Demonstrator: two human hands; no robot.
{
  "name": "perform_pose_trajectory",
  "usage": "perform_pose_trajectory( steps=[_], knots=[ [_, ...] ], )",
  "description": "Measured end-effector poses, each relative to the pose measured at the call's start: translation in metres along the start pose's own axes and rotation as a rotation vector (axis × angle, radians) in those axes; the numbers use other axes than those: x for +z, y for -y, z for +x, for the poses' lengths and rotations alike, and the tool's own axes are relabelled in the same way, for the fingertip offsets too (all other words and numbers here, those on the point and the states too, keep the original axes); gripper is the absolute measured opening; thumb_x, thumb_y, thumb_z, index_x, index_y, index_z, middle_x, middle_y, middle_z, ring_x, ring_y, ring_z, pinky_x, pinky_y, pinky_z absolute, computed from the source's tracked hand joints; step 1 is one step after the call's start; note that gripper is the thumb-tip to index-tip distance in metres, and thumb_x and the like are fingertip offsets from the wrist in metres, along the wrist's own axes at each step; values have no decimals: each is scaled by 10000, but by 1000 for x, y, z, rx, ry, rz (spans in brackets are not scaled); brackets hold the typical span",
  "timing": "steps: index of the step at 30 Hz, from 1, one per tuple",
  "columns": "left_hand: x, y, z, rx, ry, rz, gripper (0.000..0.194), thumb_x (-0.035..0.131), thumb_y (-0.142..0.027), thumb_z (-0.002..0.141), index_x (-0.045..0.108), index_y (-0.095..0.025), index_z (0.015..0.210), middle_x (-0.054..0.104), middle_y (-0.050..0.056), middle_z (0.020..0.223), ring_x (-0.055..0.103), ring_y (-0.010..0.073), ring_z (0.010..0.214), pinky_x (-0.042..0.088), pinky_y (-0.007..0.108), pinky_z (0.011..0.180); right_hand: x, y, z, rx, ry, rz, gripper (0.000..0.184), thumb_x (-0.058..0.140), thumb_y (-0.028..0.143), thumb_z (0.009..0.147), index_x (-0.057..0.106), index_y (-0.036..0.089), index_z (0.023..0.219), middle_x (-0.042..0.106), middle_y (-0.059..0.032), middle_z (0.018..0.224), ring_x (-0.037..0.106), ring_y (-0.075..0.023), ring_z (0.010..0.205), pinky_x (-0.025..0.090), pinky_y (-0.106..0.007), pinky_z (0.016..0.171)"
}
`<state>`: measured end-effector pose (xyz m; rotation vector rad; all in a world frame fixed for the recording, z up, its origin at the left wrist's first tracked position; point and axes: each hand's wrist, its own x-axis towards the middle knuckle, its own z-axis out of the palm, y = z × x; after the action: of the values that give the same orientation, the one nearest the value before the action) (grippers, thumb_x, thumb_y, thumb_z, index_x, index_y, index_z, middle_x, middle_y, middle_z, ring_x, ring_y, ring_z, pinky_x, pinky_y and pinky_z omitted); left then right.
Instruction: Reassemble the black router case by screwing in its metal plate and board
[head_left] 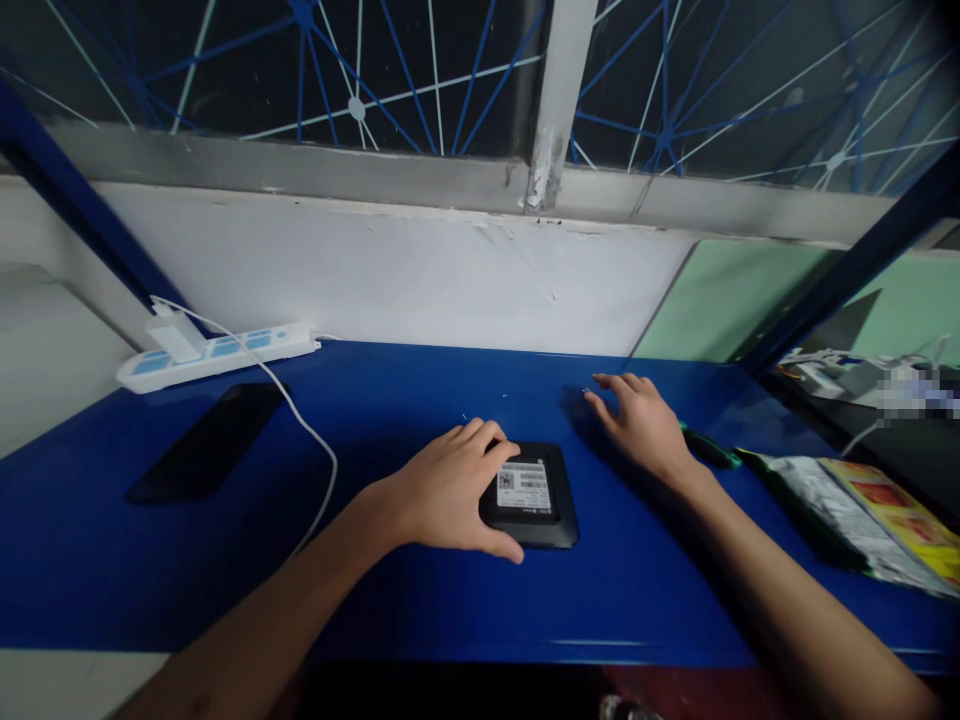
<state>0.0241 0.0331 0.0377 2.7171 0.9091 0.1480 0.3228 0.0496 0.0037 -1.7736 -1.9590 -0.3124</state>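
My left hand (450, 485) rests on a black rectangular drive (564, 510) with a white printed label and QR code. Its fingers lie over the drive's far left corner and its thumb along the near edge, gripping it against the blue table. To the right, my right hand (641, 420) hovers low over the table, thumb and index finger brought close together. At their tips is a tiny shiny screw-like piece (586, 390). Beyond the drive lie two more tiny bright pieces, one to the right (504, 396) and one to the left (464, 416).
A white power strip (289, 343) with a plugged-in charger and white cable (330, 455) is at left, beside a black phone-like slab (206, 445). A green-and-black screwdriver-like handle (711, 447) and a shiny packet (862, 510) lie at right. A white wall closes off the back.
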Motion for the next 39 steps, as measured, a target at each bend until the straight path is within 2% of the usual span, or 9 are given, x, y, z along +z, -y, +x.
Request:
perform_pose_trajectory(
  steps=[4,9,12,16,21,24,29,34,39],
  knots=[
    [0,-1,0,11,33,-60,958,706,-723,626,503,-168,1380,507,153,1350,477,356,1227,438,504,1034,11,-14,1,68,159,-15,412,500,452,946,688,181,1192,711,-144,1016,649,-302,932,531,-420,786],
    [-4,-1,-2,13,82,-108,944,730,-673,614,486,-178,1379,479,148,1355,439,364,1254,441,515,1036,12,-17,5,96,130,94,366,528,345,910,647,187,1218,726,-89,965,669,-219,775,524,-357,744],
    [-5,-1,-3,35,79,-145,920,754,-654,600,491,-197,1354,484,129,1327,433,355,1255,429,515,1047,3,-12,9,144,36,181,456,539,349,898,572,153,1308,730,-76,931,666,-194,707,531,-348,733],
    [-5,1,-3,40,92,-200,934,786,-644,572,483,-203,1338,479,116,1296,443,344,1224,434,514,1034,-10,0,10,238,-207,423,558,597,379,873,520,134,1368,722,-80,913,667,-182,678,541,-352,704],
    [-6,3,-1,23,146,-230,946,812,-609,541,486,-179,1318,457,121,1297,386,381,1270,393,535,1066,-9,12,5,193,-345,626,497,633,371,873,550,192,1330,685,-47,873,684,-203,768,571,-397,767],
    [-6,4,0,12,160,-240,925,812,-576,537,480,-189,1309,441,121,1311,363,395,1282,376,554,1073,-2,15,3,194,-329,775,441,653,370,872,573,245,1287,656,-26,866,692,-212,775,584,-431,780],
    [-5,6,1,17,156,-254,895,807,-547,525,479,-199,1281,440,105,1270,401,360,1211,384,555,1053,7,21,0,208,-216,1008,384,665,349,870,573,286,1237,615,-7,878,699,-206,758,590,-437,773],
    [-3,7,2,16,150,-267,900,806,-540,514,478,-207,1284,428,108,1288,362,385,1251,345,578,1075,8,27,-3,232,-139,1041,400,657,351,878,556,267,1256,609,9,845,680,-178,745,574,-415,795],
    [-4,5,2,26,157,-246,874,812,-515,530,483,-191,1273,437,108,1259,393,361,1208,382,548,1048,8,31,-5,240,-116,1052,409,665,368,872,559,243,1246,608,9,857,675,-163,744,568,-398,802]
  ],
)
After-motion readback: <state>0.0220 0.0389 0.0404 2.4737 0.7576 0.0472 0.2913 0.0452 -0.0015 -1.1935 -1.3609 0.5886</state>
